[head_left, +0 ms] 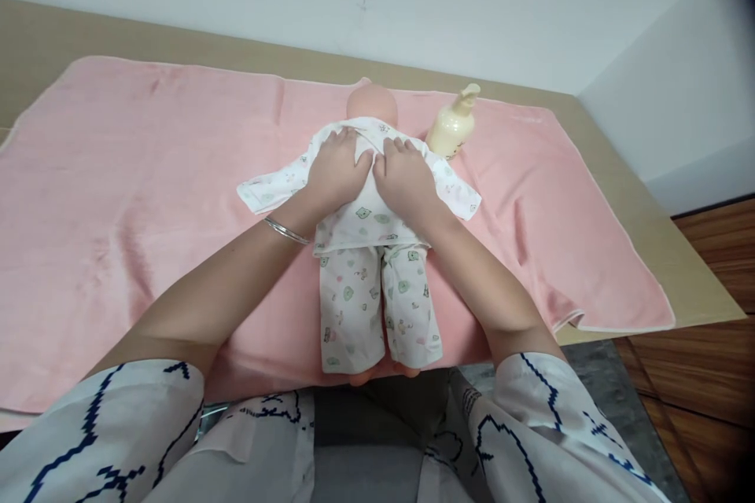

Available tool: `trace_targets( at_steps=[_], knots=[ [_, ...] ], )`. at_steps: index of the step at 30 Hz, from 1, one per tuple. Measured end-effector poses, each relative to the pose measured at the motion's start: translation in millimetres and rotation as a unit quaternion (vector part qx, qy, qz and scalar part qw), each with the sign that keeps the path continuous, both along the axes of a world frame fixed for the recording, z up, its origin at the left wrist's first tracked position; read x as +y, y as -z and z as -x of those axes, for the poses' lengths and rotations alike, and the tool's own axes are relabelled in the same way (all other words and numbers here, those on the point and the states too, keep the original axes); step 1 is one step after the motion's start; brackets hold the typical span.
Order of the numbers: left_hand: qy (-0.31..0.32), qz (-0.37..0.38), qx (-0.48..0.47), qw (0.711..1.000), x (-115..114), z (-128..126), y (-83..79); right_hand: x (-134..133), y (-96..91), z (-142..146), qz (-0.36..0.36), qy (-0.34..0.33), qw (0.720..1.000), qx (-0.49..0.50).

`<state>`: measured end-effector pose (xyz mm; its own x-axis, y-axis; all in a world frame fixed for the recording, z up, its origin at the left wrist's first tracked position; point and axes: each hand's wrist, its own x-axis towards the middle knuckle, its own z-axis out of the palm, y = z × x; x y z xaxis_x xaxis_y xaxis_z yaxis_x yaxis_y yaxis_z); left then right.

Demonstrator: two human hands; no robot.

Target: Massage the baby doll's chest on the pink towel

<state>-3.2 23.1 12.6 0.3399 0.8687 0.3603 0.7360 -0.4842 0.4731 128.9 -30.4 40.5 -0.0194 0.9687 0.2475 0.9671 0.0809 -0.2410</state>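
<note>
A baby doll (373, 103) lies stretched out on a pink blanket, its head toward the wall and its feet at the near edge. It wears a white printed top (377, 216) and matching trousers (352, 306). My left hand (337, 167) rests flat on the upper left of the top, fingers extended. On the upper right of the top lies my right hand (406, 177), palm down. Both thumbs point inward and almost meet. Neither hand grips anything. The doll's face is not visible.
The pink blanket (177, 196) covers most of a light wooden table (690, 283). A cream pump bottle (453, 126) stands on it, right of the doll's head. A white wall (295, 0) rises behind the table. Brown wooden panels (720, 251) are at the right.
</note>
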Motion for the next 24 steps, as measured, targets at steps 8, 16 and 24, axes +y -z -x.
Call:
trace_targets(
  at_steps=[8,16,24],
  knots=[
    [-0.014,-0.042,0.007,0.999,-29,-9,3.0,9,-8.5,-20,0.038,-0.027,0.996,0.071],
    [0.004,0.000,0.035,0.999,-33,-9,-9.6,18,6.8,-27,0.030,-0.011,0.997,0.069],
    [-0.015,0.018,-0.023,0.999,-9,-5,6.1,1,1.0,-9,-0.008,-0.050,0.998,0.043]
  ],
)
